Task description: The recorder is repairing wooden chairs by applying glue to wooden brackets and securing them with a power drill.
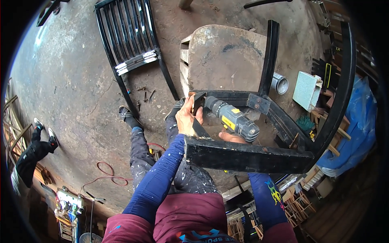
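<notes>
My left hand (189, 115) grips a dark corner piece of the black wooden chair frame (249, 156) with its fingers wrapped round it. My right hand (230, 137) holds a grey and yellow cordless drill (235, 121) from below, partly hidden behind the front rail. The drill's chuck points left at that corner piece, close to my left fingers; whether the bit touches it I cannot tell. The frame's rear rail, brown-smeared inner block (257, 103) and two tall curved posts rise around the drill, over a worn stool-like platform (227, 52).
A black slatted chair back (125, 36) lies beyond my feet, beside small loose pieces. A red hose (109, 174) coils at lower left. Another person's legs (36, 146) are at far left. A metal can (279, 83), pale block (306, 91) and blue sheet (352, 137) sit at right.
</notes>
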### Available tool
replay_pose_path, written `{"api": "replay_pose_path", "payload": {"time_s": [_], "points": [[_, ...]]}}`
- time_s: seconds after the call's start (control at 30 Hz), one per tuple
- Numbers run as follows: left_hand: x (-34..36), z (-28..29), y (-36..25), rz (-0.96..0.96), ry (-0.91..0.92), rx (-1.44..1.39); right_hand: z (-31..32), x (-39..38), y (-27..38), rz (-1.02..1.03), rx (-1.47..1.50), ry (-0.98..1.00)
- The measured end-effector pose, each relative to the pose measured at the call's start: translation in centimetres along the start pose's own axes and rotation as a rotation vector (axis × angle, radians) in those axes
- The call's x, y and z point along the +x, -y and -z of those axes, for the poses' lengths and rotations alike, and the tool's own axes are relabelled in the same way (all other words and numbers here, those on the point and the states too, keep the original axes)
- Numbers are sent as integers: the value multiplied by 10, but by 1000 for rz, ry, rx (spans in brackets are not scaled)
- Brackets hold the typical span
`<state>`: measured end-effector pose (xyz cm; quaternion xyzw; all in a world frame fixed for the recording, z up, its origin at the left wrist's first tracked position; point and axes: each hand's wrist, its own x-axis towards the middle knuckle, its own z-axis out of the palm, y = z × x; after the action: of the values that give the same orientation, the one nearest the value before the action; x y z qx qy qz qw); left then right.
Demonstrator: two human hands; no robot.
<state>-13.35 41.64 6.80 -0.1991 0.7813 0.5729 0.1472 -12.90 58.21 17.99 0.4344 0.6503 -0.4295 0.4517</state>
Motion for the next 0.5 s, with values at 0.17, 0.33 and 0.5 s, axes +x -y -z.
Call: {"api": "replay_pose_path", "payload": {"time_s": [0.17,0.33,0.5], "points": [[1,-2,6,39,24,5,2,0,-4,26,-25,28],[1,-3,2,50,33,-33,7,-10,11,-99,39,30],[-1,-5,11,40,-10,4,-2,-22,21,45,-27,-45]]}}
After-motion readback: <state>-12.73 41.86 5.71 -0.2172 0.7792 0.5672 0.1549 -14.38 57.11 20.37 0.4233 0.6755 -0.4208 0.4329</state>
